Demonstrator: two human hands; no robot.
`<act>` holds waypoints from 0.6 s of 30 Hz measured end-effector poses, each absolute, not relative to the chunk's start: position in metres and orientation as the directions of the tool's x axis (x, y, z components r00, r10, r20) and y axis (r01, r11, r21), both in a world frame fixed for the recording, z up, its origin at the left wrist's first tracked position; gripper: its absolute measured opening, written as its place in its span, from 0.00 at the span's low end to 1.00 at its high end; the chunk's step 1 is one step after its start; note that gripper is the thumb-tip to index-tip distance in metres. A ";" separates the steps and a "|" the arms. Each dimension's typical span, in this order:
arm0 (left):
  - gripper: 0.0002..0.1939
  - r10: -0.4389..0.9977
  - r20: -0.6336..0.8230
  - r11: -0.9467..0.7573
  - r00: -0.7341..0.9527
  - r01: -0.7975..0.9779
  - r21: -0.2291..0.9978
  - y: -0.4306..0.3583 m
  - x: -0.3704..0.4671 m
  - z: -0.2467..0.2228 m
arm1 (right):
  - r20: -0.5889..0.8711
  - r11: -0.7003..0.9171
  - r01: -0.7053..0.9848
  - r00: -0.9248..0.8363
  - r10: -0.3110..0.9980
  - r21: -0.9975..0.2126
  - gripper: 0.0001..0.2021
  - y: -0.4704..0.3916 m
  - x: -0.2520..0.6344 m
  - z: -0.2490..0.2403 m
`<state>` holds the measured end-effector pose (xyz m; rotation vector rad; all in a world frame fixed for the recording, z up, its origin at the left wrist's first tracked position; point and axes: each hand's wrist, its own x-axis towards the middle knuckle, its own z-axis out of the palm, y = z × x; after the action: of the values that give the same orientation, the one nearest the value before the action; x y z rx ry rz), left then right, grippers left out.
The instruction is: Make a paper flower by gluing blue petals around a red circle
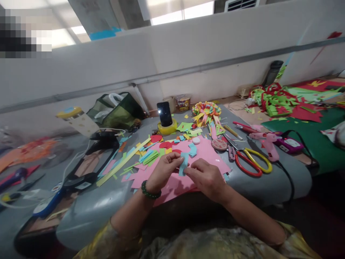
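Observation:
A light blue paper strip is held upright between my two hands. My left hand pinches its left side, with a dark green bead bracelet on the wrist. From the right, the fingertips of my right hand close on the strip's lower edge. Beneath both hands lies a large pink paper sheet. Another light blue paper piece rests just beyond the strip. Green paper strips and red paper circles lie on the sheet near my left hand.
Scissors with red and yellow handles lie to the right, beside a pink glue gun. A phone leans upright in a yellow tape roll. Behind stands a colourful paper flower. A green bag is at the back left.

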<state>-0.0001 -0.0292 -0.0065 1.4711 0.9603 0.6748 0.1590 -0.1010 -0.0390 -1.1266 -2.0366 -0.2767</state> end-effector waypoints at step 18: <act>0.10 0.721 0.054 -0.593 0.691 0.575 0.564 -0.031 -0.019 -0.041 | 0.365 -0.643 0.700 0.712 0.600 -0.309 0.25 -0.136 0.345 -0.022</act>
<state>-0.0192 -0.0314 -0.0405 2.3858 0.9947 0.3786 0.3448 -0.1365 -0.0217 -2.4891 -1.0011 -0.3184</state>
